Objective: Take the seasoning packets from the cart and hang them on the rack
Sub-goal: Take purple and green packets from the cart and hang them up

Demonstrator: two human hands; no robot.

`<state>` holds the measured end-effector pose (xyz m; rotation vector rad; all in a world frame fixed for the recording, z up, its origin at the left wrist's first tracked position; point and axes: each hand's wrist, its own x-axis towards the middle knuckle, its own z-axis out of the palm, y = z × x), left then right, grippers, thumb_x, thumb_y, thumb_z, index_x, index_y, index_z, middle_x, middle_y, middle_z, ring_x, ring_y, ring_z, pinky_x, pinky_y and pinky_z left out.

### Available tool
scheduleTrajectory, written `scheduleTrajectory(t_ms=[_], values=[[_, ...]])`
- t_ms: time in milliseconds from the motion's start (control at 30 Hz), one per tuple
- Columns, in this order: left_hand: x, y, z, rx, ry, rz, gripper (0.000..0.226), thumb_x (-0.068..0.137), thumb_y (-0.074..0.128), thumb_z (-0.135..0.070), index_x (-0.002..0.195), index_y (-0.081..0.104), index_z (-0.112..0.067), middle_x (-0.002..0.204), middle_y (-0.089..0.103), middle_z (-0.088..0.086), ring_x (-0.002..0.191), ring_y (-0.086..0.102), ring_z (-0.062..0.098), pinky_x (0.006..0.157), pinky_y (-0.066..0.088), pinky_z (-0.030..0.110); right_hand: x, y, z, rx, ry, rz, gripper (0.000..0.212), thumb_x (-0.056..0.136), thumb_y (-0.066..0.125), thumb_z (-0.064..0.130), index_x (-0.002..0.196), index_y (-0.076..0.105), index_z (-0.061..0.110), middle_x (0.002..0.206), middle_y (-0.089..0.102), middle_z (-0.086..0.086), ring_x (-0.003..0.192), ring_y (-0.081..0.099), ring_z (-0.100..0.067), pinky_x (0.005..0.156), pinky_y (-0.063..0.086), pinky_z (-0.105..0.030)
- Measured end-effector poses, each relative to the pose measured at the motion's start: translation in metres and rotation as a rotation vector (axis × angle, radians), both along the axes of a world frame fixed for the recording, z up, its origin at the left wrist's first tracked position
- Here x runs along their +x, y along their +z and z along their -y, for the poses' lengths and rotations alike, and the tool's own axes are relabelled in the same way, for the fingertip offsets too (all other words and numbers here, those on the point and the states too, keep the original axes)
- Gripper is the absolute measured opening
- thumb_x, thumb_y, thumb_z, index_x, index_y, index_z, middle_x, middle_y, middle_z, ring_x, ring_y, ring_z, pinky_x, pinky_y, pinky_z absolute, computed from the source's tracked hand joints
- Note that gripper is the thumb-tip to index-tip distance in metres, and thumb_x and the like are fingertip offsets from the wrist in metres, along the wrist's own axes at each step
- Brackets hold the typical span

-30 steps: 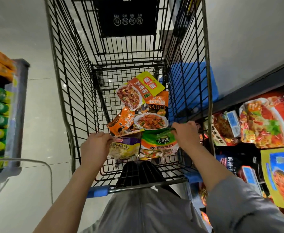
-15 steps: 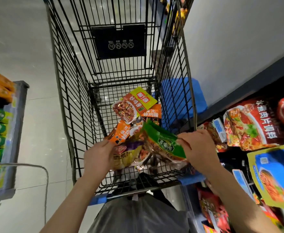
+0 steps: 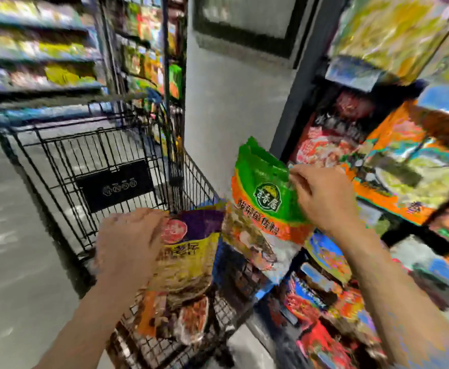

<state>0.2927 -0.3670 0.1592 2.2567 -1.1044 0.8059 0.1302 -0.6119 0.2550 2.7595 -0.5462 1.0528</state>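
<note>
My right hand (image 3: 324, 198) grips a green and orange seasoning packet (image 3: 266, 198) by its upper right edge, lifted above the cart's right side toward the rack. My left hand (image 3: 130, 243) holds a purple and yellow packet (image 3: 188, 251) by its left edge, raised over the near end of the black wire cart (image 3: 106, 161). More orange packets (image 3: 175, 318) lie low in the cart under it. The rack (image 3: 377, 182) on the right is full of hanging packets. The frame is heavily blurred.
A grey wall panel (image 3: 226, 102) stands between the cart and the rack. Store shelves (image 3: 39, 49) with goods run along the upper left. Grey floor (image 3: 18, 249) lies to the left of the cart.
Both hands have lifted their packets up out of the cart. The view has swung up and to the right, toward the rack; the green packet now stands upright near it.
</note>
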Motion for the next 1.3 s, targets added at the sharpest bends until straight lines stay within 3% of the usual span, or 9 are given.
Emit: scheduleTrajectory(t_ms=[67,200,367,533,700,867,1033,1167,1300], values=[[-0.005,0.027,0.005,-0.039,-0.065,0.102,0.03,0.082,0.046,-0.029,0.088,0.072,-0.017,0.083,0.071,0.002,0.072,0.067,0.024,0.075,0.033,0.038,-0.018,0.028,-0.002,-0.024,0.014,0.018,0.018,0.075,0.053,0.016,0.082,0.068,0.009,0.071,0.069,-0.015,0.065,0.064,-0.039,0.06,0.048,-0.041],[-0.021,0.069,0.014,-0.103,-0.187,0.197,0.021,0.076,0.055,-0.027,0.084,0.072,-0.018,0.081,0.072,-0.002,0.07,0.066,0.019,0.076,0.03,0.037,-0.054,0.076,-0.009,-0.089,0.06,-0.002,0.025,0.075,0.053,0.013,0.092,0.071,0.013,0.08,0.073,-0.008,0.072,0.066,-0.035,0.064,0.04,-0.037],[-0.051,0.104,0.019,-0.114,-0.274,0.245,0.031,0.078,0.045,-0.034,0.081,0.073,-0.019,0.077,0.071,-0.004,0.07,0.065,0.018,0.072,0.028,0.035,-0.098,0.112,-0.014,-0.199,0.042,-0.06,0.024,0.069,0.054,0.01,0.085,0.07,0.016,0.066,0.069,-0.005,0.061,0.063,-0.034,0.062,0.03,-0.031],[-0.08,0.128,0.043,-0.182,-0.412,0.211,0.032,0.078,0.044,-0.034,0.082,0.073,-0.021,0.079,0.072,-0.005,0.079,0.051,0.008,0.071,0.026,0.032,-0.147,0.138,-0.016,-0.189,-0.014,-0.166,0.038,0.082,0.051,0.003,0.113,0.064,0.021,0.092,0.07,-0.004,0.089,0.06,-0.032,0.076,0.031,-0.034],[-0.098,0.139,0.066,-0.214,-0.469,0.238,0.033,0.076,0.044,-0.034,0.081,0.073,-0.02,0.078,0.071,-0.005,0.079,0.05,0.008,0.072,0.028,0.033,-0.186,0.152,-0.014,-0.216,-0.089,-0.145,0.039,0.087,0.053,0.005,0.12,0.058,0.025,0.09,0.07,-0.001,0.086,0.059,-0.028,0.086,0.032,-0.034],[-0.113,0.145,0.086,-0.233,-0.528,0.27,0.031,0.08,0.045,-0.036,0.083,0.072,-0.022,0.078,0.07,-0.007,0.078,0.049,0.009,0.069,0.029,0.034,-0.212,0.15,-0.016,-0.325,-0.218,-0.194,0.031,0.077,0.068,0.004,0.102,0.063,0.02,0.072,0.067,-0.001,0.066,0.06,-0.026,0.072,0.036,-0.034],[-0.12,0.146,0.104,-0.214,-0.574,0.253,0.032,0.082,0.046,-0.038,0.085,0.072,-0.021,0.079,0.069,-0.007,0.076,0.059,0.015,0.065,0.034,0.034,-0.242,0.146,-0.011,-0.352,-0.31,-0.123,0.041,0.056,0.08,0.001,0.09,0.068,0.019,0.064,0.067,-0.001,0.056,0.064,-0.025,0.052,0.044,-0.029],[-0.128,0.15,0.114,-0.236,-0.612,0.249,0.032,0.08,0.045,-0.035,0.084,0.072,-0.02,0.079,0.069,-0.005,0.076,0.056,0.015,0.065,0.03,0.034,-0.265,0.153,-0.016,-0.265,-0.338,0.019,0.028,0.068,0.06,0.013,0.092,0.071,0.023,0.071,0.071,-0.001,0.063,0.068,-0.026,0.051,0.045,-0.027],[-0.138,0.157,0.127,-0.239,-0.668,0.221,0.033,0.081,0.045,-0.037,0.086,0.073,-0.021,0.082,0.07,-0.006,0.082,0.05,0.012,0.067,0.027,0.031,-0.281,0.163,-0.017,-0.122,-0.372,0.109,0.039,0.072,0.045,0.019,0.101,0.071,0.023,0.088,0.074,-0.002,0.078,0.067,-0.029,0.06,0.047,-0.032]])
